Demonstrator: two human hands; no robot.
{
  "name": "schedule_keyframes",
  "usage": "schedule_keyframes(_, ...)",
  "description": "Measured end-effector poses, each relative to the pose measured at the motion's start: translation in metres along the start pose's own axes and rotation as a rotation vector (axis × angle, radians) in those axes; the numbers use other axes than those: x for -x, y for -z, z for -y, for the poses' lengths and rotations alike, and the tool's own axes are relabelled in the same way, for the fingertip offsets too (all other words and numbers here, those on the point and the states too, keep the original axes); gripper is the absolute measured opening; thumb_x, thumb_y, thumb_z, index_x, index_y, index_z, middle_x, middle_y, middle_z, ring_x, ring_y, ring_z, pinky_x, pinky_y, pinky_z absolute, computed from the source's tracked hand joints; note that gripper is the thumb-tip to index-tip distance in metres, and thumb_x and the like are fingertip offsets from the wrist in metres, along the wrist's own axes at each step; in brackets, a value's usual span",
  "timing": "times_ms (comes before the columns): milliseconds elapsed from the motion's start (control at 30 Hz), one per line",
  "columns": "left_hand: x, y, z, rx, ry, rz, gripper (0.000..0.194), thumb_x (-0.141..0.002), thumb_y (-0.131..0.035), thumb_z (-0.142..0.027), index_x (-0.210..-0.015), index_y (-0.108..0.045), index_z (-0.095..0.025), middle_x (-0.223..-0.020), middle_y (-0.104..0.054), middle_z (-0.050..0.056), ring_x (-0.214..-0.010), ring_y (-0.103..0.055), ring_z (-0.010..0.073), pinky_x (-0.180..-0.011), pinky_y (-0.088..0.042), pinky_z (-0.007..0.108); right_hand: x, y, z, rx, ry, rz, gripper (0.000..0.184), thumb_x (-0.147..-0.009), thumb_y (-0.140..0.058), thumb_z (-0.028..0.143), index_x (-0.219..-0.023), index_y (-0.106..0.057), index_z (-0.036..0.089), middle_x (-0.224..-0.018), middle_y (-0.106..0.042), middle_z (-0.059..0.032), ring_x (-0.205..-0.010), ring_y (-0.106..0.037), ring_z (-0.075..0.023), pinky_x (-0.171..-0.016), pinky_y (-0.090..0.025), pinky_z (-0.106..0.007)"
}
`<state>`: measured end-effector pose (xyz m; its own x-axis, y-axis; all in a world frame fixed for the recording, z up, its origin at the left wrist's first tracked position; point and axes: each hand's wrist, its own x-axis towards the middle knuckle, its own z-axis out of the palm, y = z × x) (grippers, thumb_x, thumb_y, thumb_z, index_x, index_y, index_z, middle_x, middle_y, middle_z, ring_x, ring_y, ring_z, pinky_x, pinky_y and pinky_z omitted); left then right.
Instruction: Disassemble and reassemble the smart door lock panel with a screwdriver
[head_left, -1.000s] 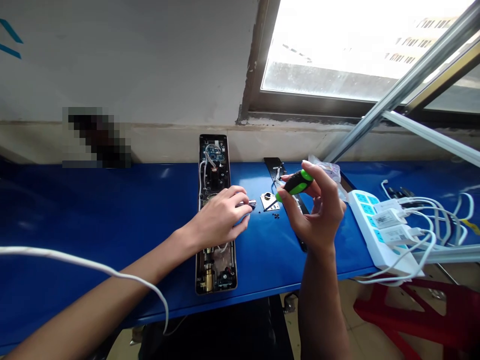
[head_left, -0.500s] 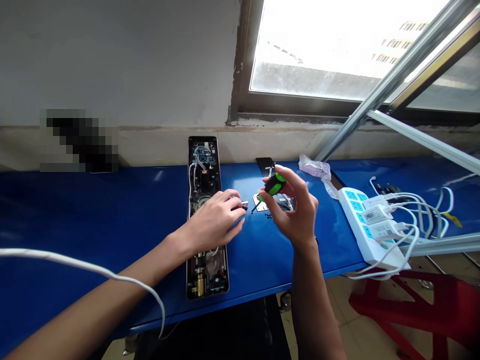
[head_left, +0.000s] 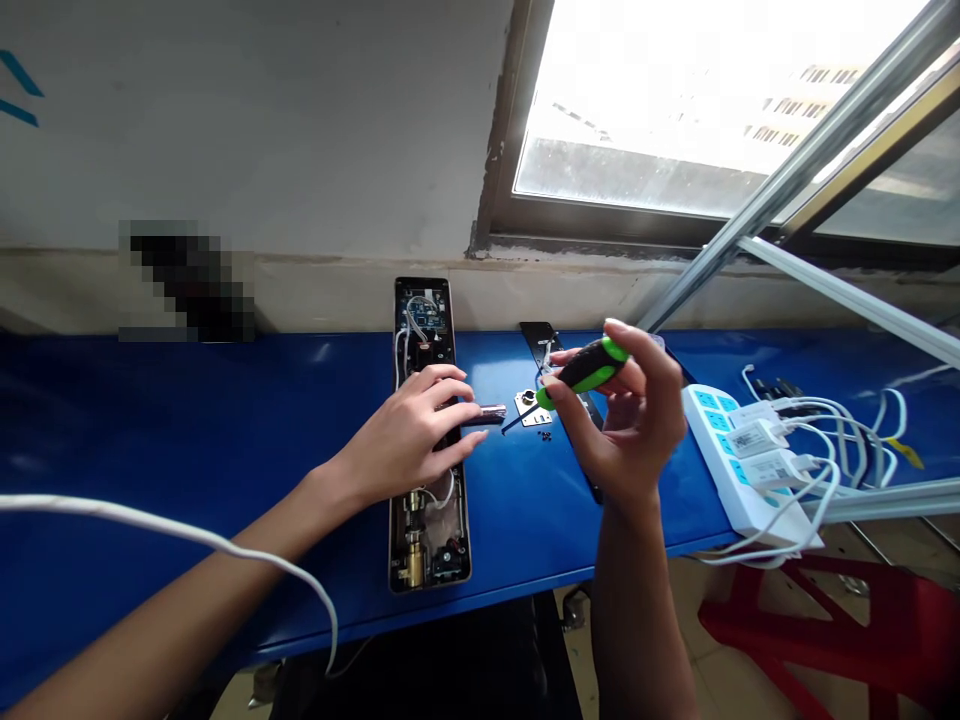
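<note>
My left hand [head_left: 416,425] reaches over the middle of an opened electronic door lock [head_left: 442,530]. A short dark, shiny metal piece [head_left: 491,413] sticks out between its fingers and thumb; the covered end is hidden. In my right hand [head_left: 634,420] is a green and black screwdriver [head_left: 589,368], held by the handle between thumb and fingers. Its dark shaft tilts down left, the tip just right of the metal piece. Close by lie a small white plate with a round part [head_left: 534,408] and several tiny black screws [head_left: 545,436].
A long black panel [head_left: 536,335] lies behind and partly under my right hand. On the right stands a white power strip [head_left: 720,450] with chargers and cables, near a metal frame [head_left: 720,235]. A white cable [head_left: 187,535] crosses above my left forearm. A red stool [head_left: 825,620] stands below.
My right hand has lifted and moved right with the screwdriver, uncovering the white plate. The left hand's fingers have spread slightly, showing more of the metal piece. The view has shifted a little.
</note>
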<state>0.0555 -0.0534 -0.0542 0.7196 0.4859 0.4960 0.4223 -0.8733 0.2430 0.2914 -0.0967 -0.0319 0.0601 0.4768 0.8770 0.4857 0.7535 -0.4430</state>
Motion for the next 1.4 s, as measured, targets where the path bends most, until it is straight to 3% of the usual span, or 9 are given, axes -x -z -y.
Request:
schedule_keyframes(200,0.026,0.013,0.01,0.068,0.014,-0.126,0.022,-0.098,-0.069,-0.035,-0.108,-0.075,-0.017,-0.112,-0.073,0.011,-0.124,-0.058,0.0297,-0.102,-0.057,0.049,-0.015,-0.025,0.019,-0.154,-0.028,-0.104,0.068,-0.08,-0.081,0.013,-0.139,-0.057,0.038,-0.125,-0.063,-0.003,-0.09,-0.078,-0.0228,-0.069,-0.071,-0.041)
schedule_keyframes(467,0.049,0.011,0.025,0.087,0.042,-0.272,0.016,-0.097,-0.07,-0.026,-0.109,-0.073,-0.017,-0.11,-0.072,0.01,-0.121,-0.058,0.0274,-0.104,-0.054,0.046,-0.029,-0.061,0.017,-0.151,0.025,-0.023,0.057,-0.09,-0.072,0.025,-0.141,-0.049,0.038,-0.121,-0.066,-0.002,-0.093,-0.077,-0.0218,-0.071,-0.071,-0.038)
schedule_keyframes(633,0.062,0.009,0.031,0.103,0.088,-0.278,0.018,-0.099,-0.068,-0.027,-0.114,-0.072,-0.019,-0.113,-0.072,0.009,-0.122,-0.058,0.0274,-0.104,-0.054,0.047,-0.026,-0.074,0.009,-0.13,-0.049,-0.016,0.056,-0.094,-0.068,0.028,-0.142,-0.043,0.038,-0.102,-0.07,-0.0003,-0.091,-0.076,-0.0221,-0.074,-0.071,-0.039)
schedule_keyframes(800,0.07,0.007,0.029,0.084,0.137,-0.279,0.019,-0.097,-0.07,-0.028,-0.113,-0.072,-0.019,-0.111,-0.072,0.009,-0.123,-0.058,0.0285,-0.103,-0.055,0.049,-0.02,-0.079,0.003,-0.151,-0.051,-0.098,0.053,-0.092,-0.069,0.021,-0.138,-0.048,0.034,-0.1,-0.07,-0.0007,-0.091,-0.077,-0.0215,-0.071,-0.071,-0.039)
schedule_keyframes(1100,0.069,-0.003,0.019,0.111,0.148,-0.309,0.019,-0.094,-0.075,-0.023,-0.111,-0.073,-0.018,-0.108,-0.073,0.008,-0.121,-0.058,0.0268,-0.101,-0.056,0.046,-0.011,-0.077,0.009,-0.109,-0.124,-0.077,0.05,-0.094,-0.066,0.026,-0.138,-0.045,0.037,-0.1,-0.068,-0.0009,-0.089,-0.077,-0.0224,-0.072,-0.07,-0.039)
schedule_keyframes(1400,0.069,-0.006,0.017,0.122,0.176,-0.374,0.011,-0.094,-0.075,-0.018,-0.104,-0.073,-0.019,-0.099,-0.075,0.005,-0.115,-0.061,0.0248,-0.097,-0.058,0.045,-0.009,-0.079,0.009,-0.146,-0.043,-0.124,0.054,-0.09,-0.069,0.019,-0.137,-0.05,0.035,-0.107,-0.064,-0.0023,-0.087,-0.076,-0.0204,-0.067,-0.071,-0.038)
